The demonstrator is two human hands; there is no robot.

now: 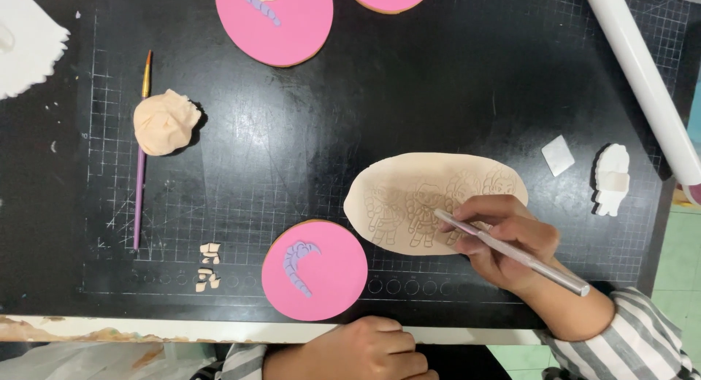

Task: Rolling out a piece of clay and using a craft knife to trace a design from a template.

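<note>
Black and gridded, our cutting mat (438, 81) covers the desk (109, 329), whose worn pale edge runs along the near side. Our right hand (504, 238) pinches a slim metal tool (511, 252) like a pen, fingers (478, 212) pressed together around its shaft. Its long axis slants from the butt at lower right up to the tip at upper left. That tip touches the peach sheet (431, 186), a flattened oval lying with its long side across us, stamped with small figure outlines. So the sheet lies up and left of the fingers, directly under the tip, and the right hand is far nearer to it.

Our left hand (365, 351) rests at the desk's near edge, fingers curled loosely and holding nothing, just below a pink disc (332, 278) that carries a lilac curl (298, 259). This disc sits just beside the sheet's lower left end. Two more pink discs (292, 22) lie at the far edge, one with a lilac piece too.

Well to the left we see a peach lump (166, 121) touching a purple brush (139, 168) that lies lengthwise away from us, and small peach cutouts (208, 267) near the front. A white roller (642, 73) slants along the right, with a white figure cutter (612, 179) and a small white square (558, 155) beside it. We see no packages, labels or signs.
</note>
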